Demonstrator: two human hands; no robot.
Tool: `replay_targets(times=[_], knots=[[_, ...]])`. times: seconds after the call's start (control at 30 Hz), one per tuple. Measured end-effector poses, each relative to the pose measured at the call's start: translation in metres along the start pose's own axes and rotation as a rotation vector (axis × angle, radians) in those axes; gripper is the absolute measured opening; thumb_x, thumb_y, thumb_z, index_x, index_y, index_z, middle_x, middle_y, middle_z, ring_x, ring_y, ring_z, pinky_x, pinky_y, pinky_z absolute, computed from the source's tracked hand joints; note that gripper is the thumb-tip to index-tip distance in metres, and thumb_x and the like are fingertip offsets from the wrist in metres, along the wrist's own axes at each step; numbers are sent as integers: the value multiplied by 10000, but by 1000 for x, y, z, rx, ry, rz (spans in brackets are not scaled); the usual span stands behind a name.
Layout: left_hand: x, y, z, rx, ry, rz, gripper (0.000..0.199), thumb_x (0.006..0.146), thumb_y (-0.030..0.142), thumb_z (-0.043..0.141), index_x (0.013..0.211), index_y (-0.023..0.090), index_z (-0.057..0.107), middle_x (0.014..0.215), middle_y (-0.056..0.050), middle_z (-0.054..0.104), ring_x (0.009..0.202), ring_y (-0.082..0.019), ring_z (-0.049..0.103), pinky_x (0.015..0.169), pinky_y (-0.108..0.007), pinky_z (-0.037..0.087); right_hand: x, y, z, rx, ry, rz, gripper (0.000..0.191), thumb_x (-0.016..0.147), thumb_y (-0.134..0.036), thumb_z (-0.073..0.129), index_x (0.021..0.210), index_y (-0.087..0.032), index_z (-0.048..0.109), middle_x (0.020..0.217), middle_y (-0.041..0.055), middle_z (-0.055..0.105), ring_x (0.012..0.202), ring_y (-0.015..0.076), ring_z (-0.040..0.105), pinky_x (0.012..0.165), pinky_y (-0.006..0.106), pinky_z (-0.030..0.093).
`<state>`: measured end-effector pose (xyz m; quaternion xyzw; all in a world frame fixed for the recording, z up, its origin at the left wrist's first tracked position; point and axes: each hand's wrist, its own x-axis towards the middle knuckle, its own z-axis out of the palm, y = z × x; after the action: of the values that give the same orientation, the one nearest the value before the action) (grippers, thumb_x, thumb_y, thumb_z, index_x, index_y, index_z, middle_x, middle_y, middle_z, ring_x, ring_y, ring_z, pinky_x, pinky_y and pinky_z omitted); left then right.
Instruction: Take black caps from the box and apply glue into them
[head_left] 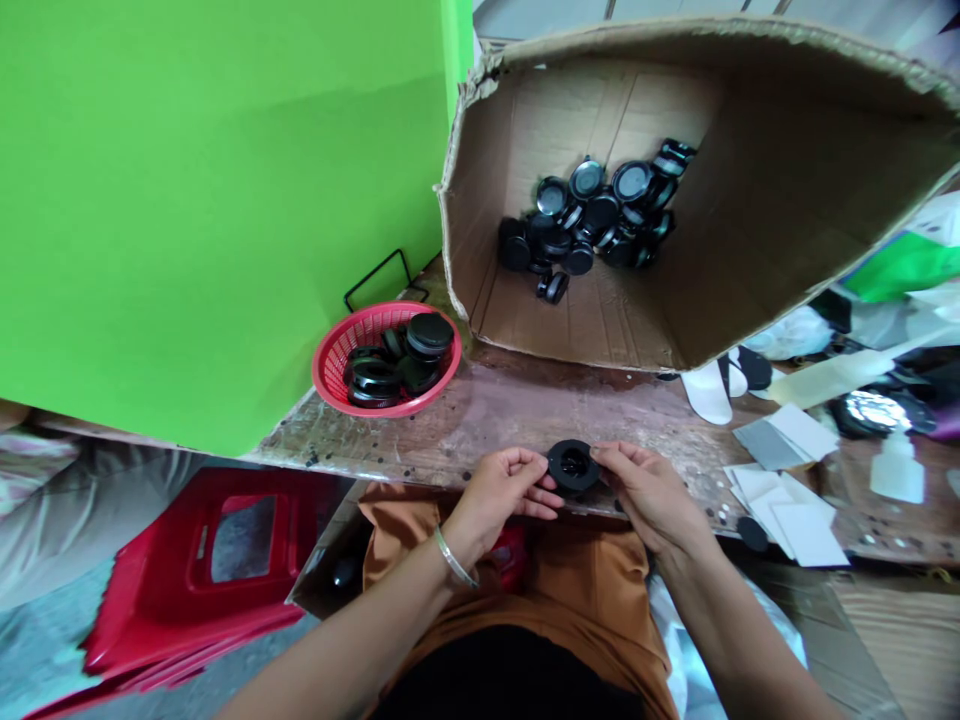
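A round black part point(574, 467) with an open centre is held over the table's front edge. My left hand point(510, 490) pinches its left rim between thumb and fingers. At its right rim, the thumb and fingers of my right hand point(651, 492) grip it too. To the left, a red basket point(326, 372) holds several round black parts point(375, 378). Behind my hands, a large cardboard box point(600, 345) lies open toward me, with many black round parts point(601, 212) inside.
On the right of the wooden table point(517, 410) lie white and grey square pads point(806, 530), a small clear bottle point(897, 470) and plastic bags. A green panel point(225, 200) stands at left. Below it is a red stool point(187, 570), beside another person's leg point(97, 510).
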<state>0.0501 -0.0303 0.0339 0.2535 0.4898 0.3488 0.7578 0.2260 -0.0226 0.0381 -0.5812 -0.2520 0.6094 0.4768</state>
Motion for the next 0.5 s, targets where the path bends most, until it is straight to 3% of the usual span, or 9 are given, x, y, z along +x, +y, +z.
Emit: replay_targets(times=[0.2,0.5], knots=[[-1,2,2,11,11,-4,101,901,199,569,853,110,564,705,-32,628,582,-140,688,526,-224,574,-1,1,-1,-20,5,-18,299,526,-375,863,628,-160,683,622,10,634,608,131,515,613,260,392],[-1,5,6,14,43,-8,78,873,155,594,821,108,560,667,-30,634,549,-143,686,520,-222,573,-3,4,1,-159,56,-97,329,568,-435,810,649,-162,646,623,7,609,597,135,489,595,261,377]])
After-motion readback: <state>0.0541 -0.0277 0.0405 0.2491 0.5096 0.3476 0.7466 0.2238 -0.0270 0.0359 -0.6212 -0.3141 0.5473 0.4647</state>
